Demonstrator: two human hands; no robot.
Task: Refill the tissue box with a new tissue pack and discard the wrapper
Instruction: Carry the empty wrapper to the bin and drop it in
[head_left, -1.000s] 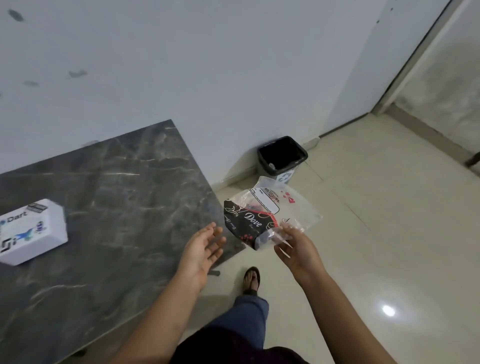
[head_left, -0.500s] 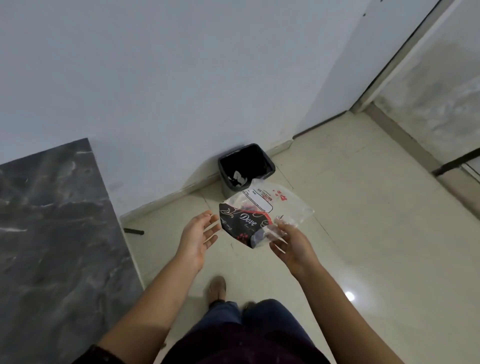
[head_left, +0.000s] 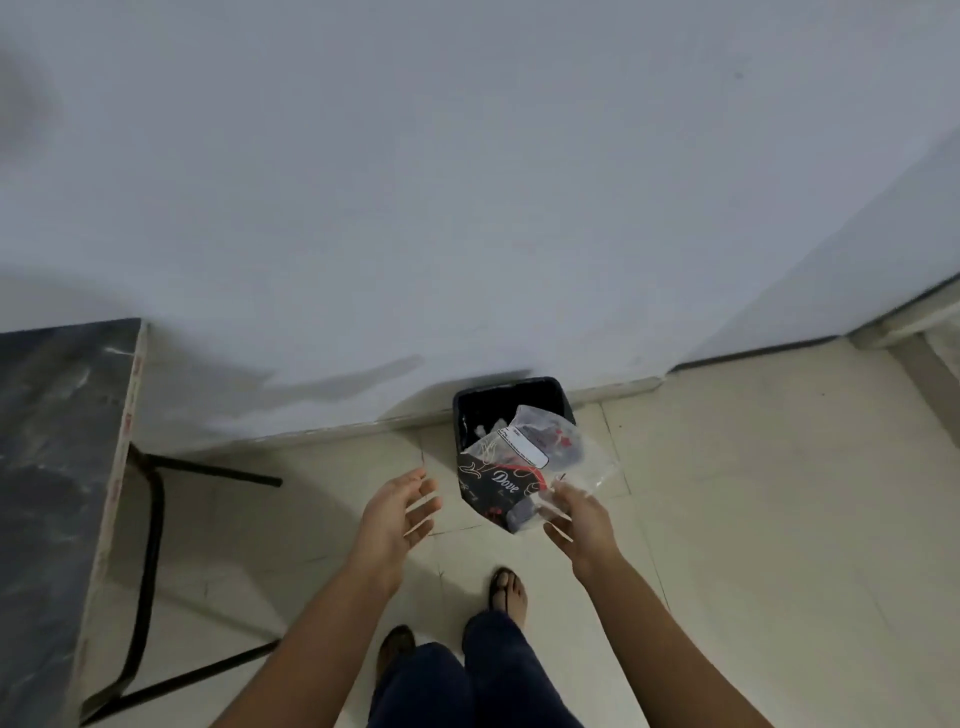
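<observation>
My right hand (head_left: 574, 522) pinches the lower right corner of an empty plastic wrapper (head_left: 511, 470), clear with a black "Dove" panel and red marks. The wrapper hangs in the air in front of a small black bin (head_left: 467, 402) that stands on the floor against the wall, and it covers part of the bin's opening. Some white scraps lie inside the bin. My left hand (head_left: 400, 512) floats open, palm up, just left of the wrapper without touching it. The tissue box is out of view.
A dark marble-look table (head_left: 57, 467) with black metal legs (head_left: 150, 530) fills the left edge. Pale floor tiles (head_left: 753, 519) stretch to the right. A white wall (head_left: 467, 182) rises behind the bin. My feet (head_left: 506, 597) stand just short of the bin.
I have walked closer to the bin, which now sits directly ahead. The wrapper has come over the bin's front edge. The table slid further to the left.
</observation>
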